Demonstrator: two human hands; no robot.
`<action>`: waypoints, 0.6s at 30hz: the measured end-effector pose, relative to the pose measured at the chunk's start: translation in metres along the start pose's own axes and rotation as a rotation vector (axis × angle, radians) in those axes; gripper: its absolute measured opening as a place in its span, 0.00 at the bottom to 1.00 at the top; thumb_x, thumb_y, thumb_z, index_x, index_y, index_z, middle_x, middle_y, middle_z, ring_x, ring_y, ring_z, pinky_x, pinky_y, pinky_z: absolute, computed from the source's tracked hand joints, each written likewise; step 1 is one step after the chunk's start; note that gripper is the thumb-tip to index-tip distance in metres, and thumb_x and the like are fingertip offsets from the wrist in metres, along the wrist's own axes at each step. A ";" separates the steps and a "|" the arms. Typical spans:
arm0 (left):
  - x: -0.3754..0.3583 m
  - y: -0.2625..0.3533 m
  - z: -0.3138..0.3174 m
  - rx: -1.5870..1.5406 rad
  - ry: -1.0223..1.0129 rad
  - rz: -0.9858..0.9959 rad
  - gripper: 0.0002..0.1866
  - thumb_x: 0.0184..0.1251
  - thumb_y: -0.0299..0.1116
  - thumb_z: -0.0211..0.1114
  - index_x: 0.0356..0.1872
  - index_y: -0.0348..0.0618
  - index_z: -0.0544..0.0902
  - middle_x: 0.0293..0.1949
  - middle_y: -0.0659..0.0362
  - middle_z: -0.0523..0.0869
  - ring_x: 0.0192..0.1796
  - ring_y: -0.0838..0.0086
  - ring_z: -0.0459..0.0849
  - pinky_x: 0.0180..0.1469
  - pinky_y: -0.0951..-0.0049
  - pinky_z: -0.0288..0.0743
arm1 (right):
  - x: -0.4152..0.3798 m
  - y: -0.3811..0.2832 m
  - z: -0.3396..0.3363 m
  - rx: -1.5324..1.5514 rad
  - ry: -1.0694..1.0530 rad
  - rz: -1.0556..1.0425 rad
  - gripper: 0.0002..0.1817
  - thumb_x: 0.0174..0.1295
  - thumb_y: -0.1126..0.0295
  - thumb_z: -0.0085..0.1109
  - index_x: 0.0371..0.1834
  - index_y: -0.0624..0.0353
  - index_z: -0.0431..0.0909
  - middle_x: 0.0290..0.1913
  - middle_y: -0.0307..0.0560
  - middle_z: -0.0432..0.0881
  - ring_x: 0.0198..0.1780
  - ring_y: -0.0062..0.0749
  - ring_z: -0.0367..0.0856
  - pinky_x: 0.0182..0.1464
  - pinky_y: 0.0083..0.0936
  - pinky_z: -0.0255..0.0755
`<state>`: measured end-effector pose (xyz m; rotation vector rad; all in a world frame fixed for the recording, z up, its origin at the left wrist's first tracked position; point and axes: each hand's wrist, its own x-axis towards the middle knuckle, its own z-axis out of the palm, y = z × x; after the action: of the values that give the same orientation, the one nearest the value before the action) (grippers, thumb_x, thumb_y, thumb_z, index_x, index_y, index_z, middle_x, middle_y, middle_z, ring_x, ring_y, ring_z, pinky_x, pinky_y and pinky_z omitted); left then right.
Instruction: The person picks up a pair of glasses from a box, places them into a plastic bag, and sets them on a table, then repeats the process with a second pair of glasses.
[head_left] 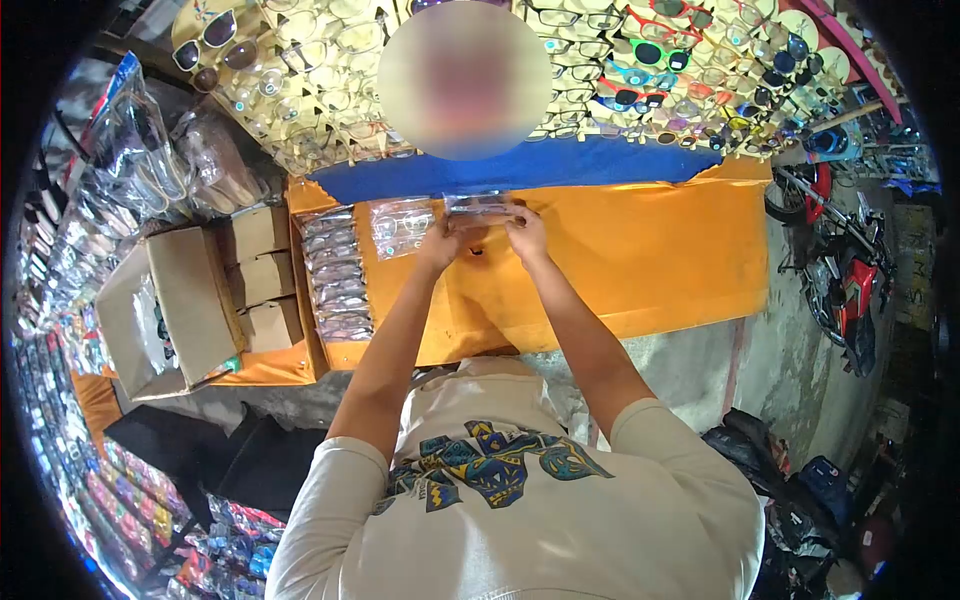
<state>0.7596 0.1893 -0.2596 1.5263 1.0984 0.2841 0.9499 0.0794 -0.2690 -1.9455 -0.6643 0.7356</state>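
Both hands hold a clear plastic-wrapped item (480, 209) above the orange tabletop (640, 260). My left hand (440, 245) grips its left end and my right hand (527, 237) its right end, with fingers closed on it. Just left of my left hand, clear packets with glasses (402, 225) lie on the orange surface. Farther left, a column of wrapped glasses (337, 275) is stacked along the table's edge. A small dark spot (477, 251) shows on the orange cloth between my hands.
Rows of glasses (570, 70) stand on a display behind a blue cloth (520, 170). An open cardboard box (190, 310) and smaller boxes (262, 275) are at the left. Bagged goods (140, 150) hang behind them. A red motorcycle (855, 290) stands at the right.
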 end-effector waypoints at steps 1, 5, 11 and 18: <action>0.007 -0.007 0.002 -0.016 -0.032 0.003 0.36 0.72 0.39 0.65 0.77 0.33 0.69 0.56 0.45 0.88 0.56 0.58 0.87 0.59 0.65 0.78 | 0.003 -0.001 -0.001 -0.022 -0.035 0.059 0.20 0.60 0.74 0.65 0.58 0.58 0.87 0.53 0.48 0.89 0.53 0.32 0.86 0.59 0.28 0.77; 0.027 -0.036 0.010 -0.102 -0.068 -0.014 0.35 0.71 0.39 0.66 0.76 0.34 0.70 0.57 0.43 0.88 0.59 0.56 0.87 0.61 0.64 0.78 | 0.005 -0.005 -0.001 0.019 -0.055 0.109 0.20 0.62 0.76 0.64 0.59 0.61 0.86 0.48 0.44 0.89 0.48 0.28 0.86 0.54 0.25 0.78; 0.020 -0.007 0.009 -0.023 0.012 0.055 0.30 0.68 0.37 0.68 0.69 0.36 0.77 0.57 0.48 0.89 0.60 0.57 0.88 0.64 0.62 0.78 | 0.018 0.026 0.013 0.125 -0.051 0.049 0.20 0.63 0.79 0.64 0.59 0.65 0.84 0.48 0.43 0.88 0.49 0.27 0.85 0.54 0.24 0.78; 0.015 0.008 0.007 -0.098 0.008 0.043 0.29 0.67 0.38 0.71 0.66 0.37 0.77 0.57 0.49 0.90 0.61 0.57 0.87 0.66 0.61 0.78 | 0.023 0.046 0.025 0.283 -0.035 0.068 0.22 0.62 0.78 0.62 0.62 0.60 0.83 0.47 0.46 0.89 0.52 0.33 0.88 0.55 0.28 0.80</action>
<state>0.7761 0.1968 -0.2600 1.4639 1.0440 0.3680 0.9543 0.0899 -0.3245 -1.7054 -0.4876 0.8593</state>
